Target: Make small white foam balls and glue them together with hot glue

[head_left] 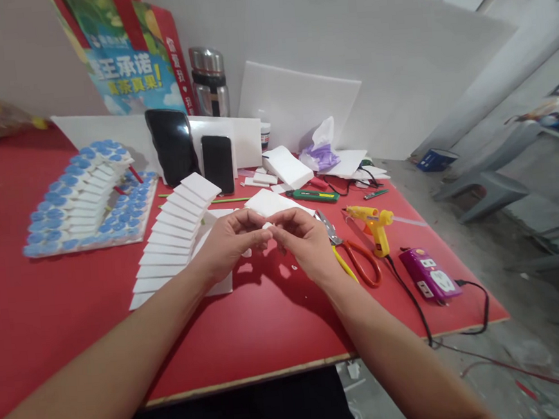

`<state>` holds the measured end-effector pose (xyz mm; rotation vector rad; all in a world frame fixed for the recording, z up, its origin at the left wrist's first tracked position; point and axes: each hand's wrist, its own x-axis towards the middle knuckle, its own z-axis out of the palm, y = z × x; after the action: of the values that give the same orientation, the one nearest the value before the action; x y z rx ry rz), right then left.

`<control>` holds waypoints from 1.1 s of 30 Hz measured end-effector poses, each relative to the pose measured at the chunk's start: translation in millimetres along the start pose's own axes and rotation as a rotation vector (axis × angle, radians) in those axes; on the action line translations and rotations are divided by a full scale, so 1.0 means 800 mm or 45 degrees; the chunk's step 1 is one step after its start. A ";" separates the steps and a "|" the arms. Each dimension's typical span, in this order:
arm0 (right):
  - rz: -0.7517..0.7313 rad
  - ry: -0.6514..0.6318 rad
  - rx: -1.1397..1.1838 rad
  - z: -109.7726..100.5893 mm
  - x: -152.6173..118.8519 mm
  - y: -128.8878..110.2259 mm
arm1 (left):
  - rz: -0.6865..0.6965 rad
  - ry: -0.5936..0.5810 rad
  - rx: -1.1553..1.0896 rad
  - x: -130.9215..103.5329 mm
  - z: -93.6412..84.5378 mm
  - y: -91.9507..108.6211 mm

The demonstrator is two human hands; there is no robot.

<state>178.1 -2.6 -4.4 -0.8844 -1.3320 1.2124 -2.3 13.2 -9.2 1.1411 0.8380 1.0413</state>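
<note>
Between the fingertips of both hands, above the red table, is a small white piece [267,226], perhaps foam; its exact shape is mostly covered. My left hand [233,239] pinches it from the left and my right hand [303,236] pinches it from the right. Just left of my left hand stands a curved staircase of white boards [166,250], its steps fanned out. A flat white board [273,200] lies behind my fingers. Beside my right hand are scissors with red handles [364,264], and a yellow handle shows next to them.
A finished-looking curved stair model with blue discs [89,198] sits at left. Two phones [172,143] lean against white boards. A green utility knife [314,196], a yellow glue gun [377,224] and a purple power strip [430,274] with cords lie at right. The table's front edge [254,376] is near.
</note>
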 end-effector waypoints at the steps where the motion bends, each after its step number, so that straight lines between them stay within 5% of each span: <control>1: -0.027 0.000 -0.062 0.000 0.000 0.000 | -0.008 -0.006 0.007 0.000 -0.001 -0.001; 15: -0.136 -0.049 -0.208 -0.001 -0.004 0.003 | -0.040 -0.026 -0.069 0.005 -0.006 -0.002; 22: -0.021 0.111 -0.115 -0.006 0.000 -0.005 | 0.187 0.047 0.334 0.001 -0.002 0.003; 28: 0.135 0.096 0.036 -0.008 0.002 0.000 | 0.724 0.083 0.857 -0.005 0.001 0.010; 33: 0.232 0.066 -0.008 -0.005 0.001 -0.002 | 0.869 0.054 1.050 -0.002 -0.003 0.010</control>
<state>181.9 -1.3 -2.9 -1.0535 -1.2348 1.3161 -6.9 13.1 -2.2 2.2148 0.9672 1.3044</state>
